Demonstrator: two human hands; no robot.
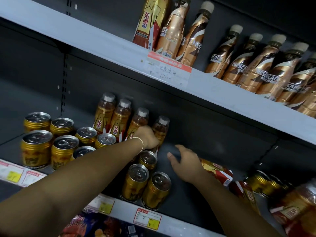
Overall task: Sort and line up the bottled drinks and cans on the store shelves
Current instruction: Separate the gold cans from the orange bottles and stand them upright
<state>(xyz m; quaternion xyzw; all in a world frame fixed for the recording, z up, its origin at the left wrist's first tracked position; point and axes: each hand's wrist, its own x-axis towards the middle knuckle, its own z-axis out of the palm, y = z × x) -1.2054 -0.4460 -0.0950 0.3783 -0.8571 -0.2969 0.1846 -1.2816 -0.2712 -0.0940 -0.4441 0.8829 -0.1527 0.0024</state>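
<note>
Several amber drink bottles with clear caps stand in a row at the back of the lower shelf [179, 224]. My left hand [147, 136] grips the rightmost bottle [160, 127] low on its body. My right hand [185, 161] hovers with loosely spread fingers over the bare shelf floor, just left of a red and gold carton [220, 171] lying on its side. Gold cans [36, 147] stand in rows to the left, and three more gold cans [136, 182] stand under my left forearm.
The upper shelf [222, 89] carries bronze coffee bottles [263, 65] and a gold and red carton [150, 23], with a handwritten price tag on its edge. More cans [261, 183] and red-labelled bottles [294, 207] crowd the lower right. Price labels line the lower shelf's front edge.
</note>
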